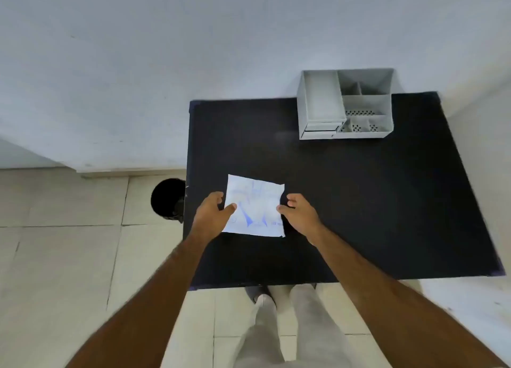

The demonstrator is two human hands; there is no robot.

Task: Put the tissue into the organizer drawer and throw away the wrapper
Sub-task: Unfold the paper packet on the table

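A white tissue pack with blue print on its wrapper lies flat on the black table, near the left front. My left hand grips its left edge, thumb on top. My right hand touches its right edge with curled fingers and thumb. The grey desk organizer stands at the table's far edge against the wall, with a small drawer shut at its lower front left.
A round black bin stands on the tiled floor just left of the table, partly hidden by the table's edge. The white wall runs behind the table. My legs and shoes show below the front edge.
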